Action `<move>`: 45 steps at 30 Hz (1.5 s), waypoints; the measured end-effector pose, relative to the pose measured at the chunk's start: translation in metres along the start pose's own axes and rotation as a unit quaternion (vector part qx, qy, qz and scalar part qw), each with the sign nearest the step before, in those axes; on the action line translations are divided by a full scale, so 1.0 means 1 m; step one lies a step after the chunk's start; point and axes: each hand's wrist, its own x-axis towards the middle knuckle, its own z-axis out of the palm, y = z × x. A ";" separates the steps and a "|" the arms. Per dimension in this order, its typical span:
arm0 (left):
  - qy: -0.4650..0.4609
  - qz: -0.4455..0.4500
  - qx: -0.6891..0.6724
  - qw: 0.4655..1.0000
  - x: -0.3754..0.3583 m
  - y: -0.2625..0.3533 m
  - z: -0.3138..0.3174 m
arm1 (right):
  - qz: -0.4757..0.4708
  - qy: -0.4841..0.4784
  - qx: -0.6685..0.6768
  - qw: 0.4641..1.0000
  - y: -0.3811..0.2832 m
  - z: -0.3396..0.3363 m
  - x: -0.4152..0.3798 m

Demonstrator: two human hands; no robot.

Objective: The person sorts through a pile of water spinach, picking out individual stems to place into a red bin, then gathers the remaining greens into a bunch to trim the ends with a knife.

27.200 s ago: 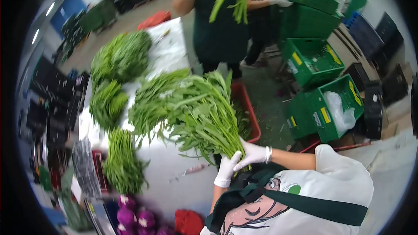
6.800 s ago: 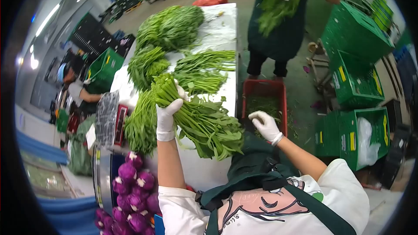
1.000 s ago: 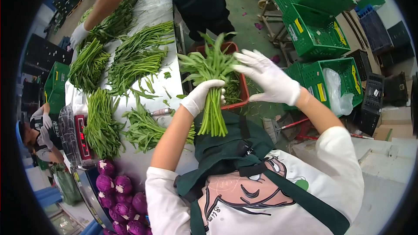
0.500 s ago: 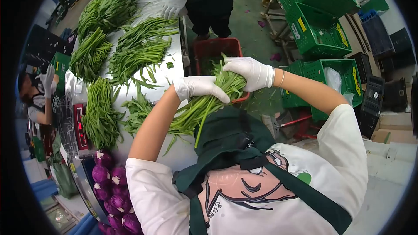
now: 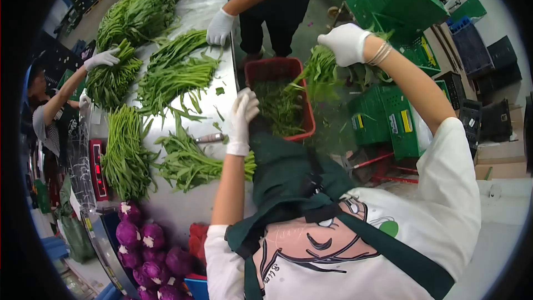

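Observation:
My right hand [image 5: 345, 44], in a white glove, is raised over the floor right of the red bin and closed on a bunch of leafy greens [image 5: 322, 72] that hangs down, partly blurred. My left hand [image 5: 243, 115], also gloved, is at the table's edge with its fingers curled and nothing visible in them. Below it, a bunch of long-stemmed greens [image 5: 194, 161] lies on the metal table [image 5: 172, 195]. A tool handle [image 5: 210, 138] lies just left of my left wrist. The red bin [image 5: 309, 108] stands between my hands, with loose leaves inside.
Heaped greens [image 5: 139, 5] and a scale display [image 5: 98, 169] are on the table. Purple vegetables [image 5: 152, 261] are at the near left. A co-worker's gloved hand [image 5: 220, 26] rests at the far edge; another's [image 5: 102, 60] touches a bunch. Green crates [image 5: 375, 114] stand right.
My left hand has let go of the greens and moved left. My right hand has moved up and right with a bunch. At the left, a co-worker's hand has reached onto the greens.

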 end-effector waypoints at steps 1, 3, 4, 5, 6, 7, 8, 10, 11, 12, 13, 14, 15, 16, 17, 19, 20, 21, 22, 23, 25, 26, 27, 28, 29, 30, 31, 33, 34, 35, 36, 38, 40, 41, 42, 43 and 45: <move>0.002 -0.045 -0.051 0.998 0.001 -0.016 -0.002 | 0.012 0.021 0.019 1.000 0.009 -0.021 -0.003; -0.007 -0.121 -0.173 0.977 0.011 -0.051 -0.006 | -0.031 0.172 0.131 0.976 0.022 -0.051 -0.020; -0.014 -0.164 -0.264 0.950 0.011 -0.054 0.001 | -0.047 0.197 0.217 0.955 0.018 -0.066 -0.026; -0.022 -0.204 -0.349 0.915 0.014 -0.055 0.008 | -0.058 0.209 0.228 0.949 0.012 -0.065 -0.026; -0.021 -0.234 -0.416 0.879 0.016 -0.044 0.020 | -0.069 0.221 0.242 0.942 0.005 -0.054 -0.022; -0.019 -0.263 -0.481 0.836 0.013 -0.027 0.033 | -0.081 0.231 0.256 0.935 -0.002 -0.041 -0.018; -0.131 -0.235 -0.543 0.796 0.009 -0.008 0.042 | -0.049 0.147 0.179 0.972 -0.012 -0.024 -0.011; -0.202 -0.188 -0.539 0.795 0.004 0.034 0.052 | 0.009 -0.002 0.074 0.997 -0.018 -0.007 -0.009; -0.206 -0.198 -0.550 0.785 0.000 0.041 0.048 | -0.027 0.060 0.124 0.990 -0.011 -0.007 -0.016; -0.219 -0.181 -0.510 0.812 -0.005 0.042 0.050 | -0.054 0.084 0.165 0.981 -0.004 -0.015 -0.020; -0.176 -0.199 -0.518 0.813 -0.001 0.030 0.049 | -0.083 0.114 0.199 0.970 0.003 -0.031 -0.024; -0.133 -0.217 -0.524 0.813 0.005 0.008 0.045 | -0.048 0.120 0.225 0.966 0.003 -0.045 -0.028; -0.088 -0.237 -0.530 0.810 0.006 -0.005 0.045 | -0.052 0.127 0.275 0.952 0.006 -0.045 -0.027; -0.159 -0.271 -0.510 0.801 0.008 0.000 0.054 | -0.059 0.109 0.244 0.962 0.005 -0.037 -0.024; -0.234 -0.210 -0.520 0.794 0.007 0.009 0.057 | -0.065 0.092 0.213 0.970 0.004 -0.021 -0.019; -0.370 -0.095 -0.524 0.761 -0.009 0.035 0.058 | -0.061 0.070 0.159 0.983 0.007 -0.007 -0.023; -0.320 -0.126 -0.505 0.792 -0.007 0.030 0.050 | -0.060 0.073 0.154 0.984 0.010 -0.017 -0.028; -0.270 -0.157 -0.483 0.818 -0.006 0.026 0.042 | -0.061 0.079 0.145 0.984 0.014 -0.029 -0.031; -0.222 -0.164 -0.446 0.851 0.003 0.013 0.034 | -0.073 0.097 0.109 0.987 0.015 -0.038 -0.035; -0.172 -0.173 -0.407 0.880 0.009 0.001 0.026 | -0.065 0.094 0.065 0.991 0.011 -0.048 -0.039; 0.059 -0.047 -0.245 0.967 0.013 0.005 0.030 | -0.013 0.010 -0.008 1.000 0.003 -0.065 -0.042; 0.126 0.201 -0.006 0.972 0.009 -0.003 0.036 | 0.004 -0.033 -0.024 0.999 0.000 -0.072 -0.042; 0.174 0.428 0.230 0.856 -0.014 0.036 0.066 | 0.016 -0.080 -0.037 0.996 0.000 -0.078 -0.041; 0.044 0.524 0.293 0.799 -0.023 0.056 0.078 | 0.002 -0.119 -0.031 0.992 0.003 -0.077 -0.036; -0.084 0.596 0.368 0.709 -0.022 0.070 0.093 | -0.014 -0.158 -0.026 0.987 0.009 -0.077 -0.029; -0.176 0.634 0.373 0.654 -0.017 0.076 0.111 | -0.014 -0.222 0.001 0.975 0.018 -0.073 -0.018; -0.228 0.602 0.386 0.660 -0.019 0.075 0.122 | -0.033 -0.282 0.079 0.956 0.024 -0.076 -0.011; -0.274 0.520 0.326 0.740 -0.023 0.064 0.137 | -0.015 -0.330 0.112 0.937 0.027 -0.089 -0.011; -0.295 0.515 0.364 0.718 -0.023 0.060 0.141 | -0.009 -0.338 0.055 0.940 0.022 -0.094 -0.013; -0.318 0.507 0.400 0.694 -0.024 0.055 0.144 | -0.002 -0.346 0.000 0.938 0.011 -0.096 -0.016; -0.332 0.499 0.411 0.687 -0.027 0.050 0.145 | 0.005 -0.356 -0.055 0.933 0.006 -0.095 -0.020; -0.299 0.530 0.401 0.685 -0.027 0.039 0.138 | 0.003 -0.375 -0.014 0.927 0.009 -0.089 -0.021; -0.292 0.535 0.397 0.686 -0.033 0.042 0.132 | 0.004 -0.377 0.027 0.926 0.013 -0.081 -0.021; -0.275 0.552 0.396 0.680 -0.033 0.038 0.130 | 0.002 -0.374 0.045 0.926 0.015 -0.080 -0.022; -0.256 0.569 0.396 0.674 -0.033 0.031 0.127 | -0.002 -0.372 0.063 0.926 0.016 -0.082 -0.024; -0.236 0.587 0.396 0.666 -0.031 0.028 0.125 | -0.005 -0.367 0.079 0.927 0.019 -0.084 -0.024; -0.196 0.590 0.378 0.686 -0.031 0.032 0.124 | -0.017 -0.351 0.102 0.931 0.027 -0.084 -0.024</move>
